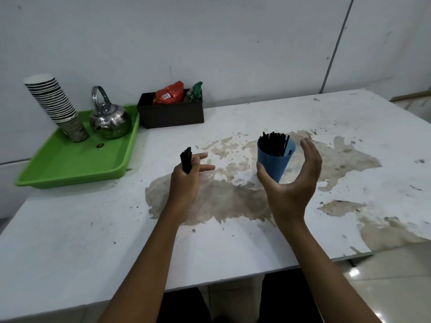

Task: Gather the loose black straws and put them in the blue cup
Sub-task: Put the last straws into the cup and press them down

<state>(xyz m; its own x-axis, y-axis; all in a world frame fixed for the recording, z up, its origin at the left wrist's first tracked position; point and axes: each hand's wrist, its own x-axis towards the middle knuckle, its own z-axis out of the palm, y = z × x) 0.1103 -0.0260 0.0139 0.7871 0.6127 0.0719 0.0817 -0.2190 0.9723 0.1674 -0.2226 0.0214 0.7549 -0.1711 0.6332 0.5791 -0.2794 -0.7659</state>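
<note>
Above a stained white desk [233,252], a person's left hand [186,180] grips a small upright bundle of black plastic straws [186,162], two fingers [205,168] extended. The right hand [291,180], fingers spread open, cups a tilted blue plastic cup [274,162] packed with more black straws [272,144], its base against the palm.

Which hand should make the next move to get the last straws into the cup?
Left. The left hand already grips a bundle of black straws, while the right hand is open around the blue cup, placed to steady it.
</note>
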